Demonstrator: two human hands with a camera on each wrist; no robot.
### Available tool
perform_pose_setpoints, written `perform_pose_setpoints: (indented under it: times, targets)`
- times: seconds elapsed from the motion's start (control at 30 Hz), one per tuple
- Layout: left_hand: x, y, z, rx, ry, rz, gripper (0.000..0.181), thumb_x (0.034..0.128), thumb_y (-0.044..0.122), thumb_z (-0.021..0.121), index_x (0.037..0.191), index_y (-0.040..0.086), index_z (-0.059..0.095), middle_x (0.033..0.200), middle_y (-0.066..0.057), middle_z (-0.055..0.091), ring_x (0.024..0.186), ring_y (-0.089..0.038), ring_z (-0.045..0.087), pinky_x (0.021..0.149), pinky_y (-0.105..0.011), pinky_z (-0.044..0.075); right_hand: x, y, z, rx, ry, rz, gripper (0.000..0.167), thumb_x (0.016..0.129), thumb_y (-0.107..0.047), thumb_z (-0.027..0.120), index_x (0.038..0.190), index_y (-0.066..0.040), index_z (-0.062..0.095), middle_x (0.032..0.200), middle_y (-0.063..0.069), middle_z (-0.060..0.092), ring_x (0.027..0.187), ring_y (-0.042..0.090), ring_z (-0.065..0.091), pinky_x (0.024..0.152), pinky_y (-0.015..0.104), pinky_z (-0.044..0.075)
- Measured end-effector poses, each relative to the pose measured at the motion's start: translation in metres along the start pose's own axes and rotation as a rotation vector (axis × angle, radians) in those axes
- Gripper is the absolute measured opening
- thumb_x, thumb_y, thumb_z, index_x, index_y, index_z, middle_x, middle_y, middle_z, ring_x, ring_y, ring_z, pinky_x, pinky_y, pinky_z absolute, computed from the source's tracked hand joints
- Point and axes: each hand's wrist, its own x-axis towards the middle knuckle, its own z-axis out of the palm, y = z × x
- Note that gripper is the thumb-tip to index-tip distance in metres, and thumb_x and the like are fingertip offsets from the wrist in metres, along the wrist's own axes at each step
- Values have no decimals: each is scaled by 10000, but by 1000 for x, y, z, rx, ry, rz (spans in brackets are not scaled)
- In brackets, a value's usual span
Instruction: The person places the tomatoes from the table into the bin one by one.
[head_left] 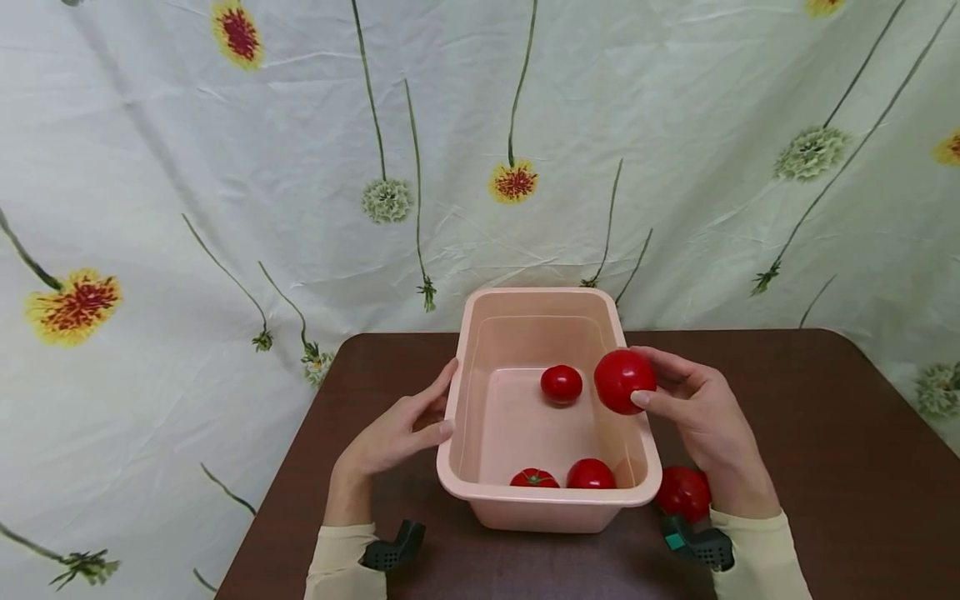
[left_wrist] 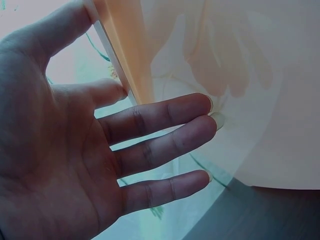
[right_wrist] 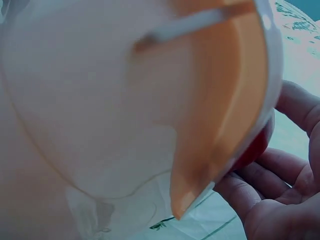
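Observation:
A pale pink plastic bin (head_left: pixel 551 507) stands on the table, with three red tomatoes inside: one near the middle (head_left: pixel 561 385), one at the near wall (head_left: pixel 591 474) and one with a green calyx (head_left: pixel 534 478). My right hand (head_left: pixel 701 412) pinches another tomato (head_left: pixel 624 381) between thumb and fingers, just over the bin's right rim. In the right wrist view, the rim partly hides this held tomato (right_wrist: pixel 257 149). At the bin's left rim, my left hand (head_left: pixel 401 437) touches the edge with extended fingers. Its other fingers (left_wrist: pixel 170 145) are straight in the left wrist view.
Another red tomato (head_left: pixel 684 492) lies on the dark brown table (head_left: pixel 840 467), right of the bin and partly hidden by my right wrist. A white cloth with printed flowers (head_left: pixel 480 125) hangs behind the table and along its left side.

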Motion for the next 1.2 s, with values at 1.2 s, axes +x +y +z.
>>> perform_pose_setpoints:
  times: [1.2]
  targets:
    - [-1,3,1,30,9,-12,774,965,150,579,1576,186,107,1325,-220,596,1123,-225,662,945,-229,515,0,-8,24,-307,-14,158,609,838,-196,767,1385,-61,534,1393,157,563,1294,313,529,923,317,499]
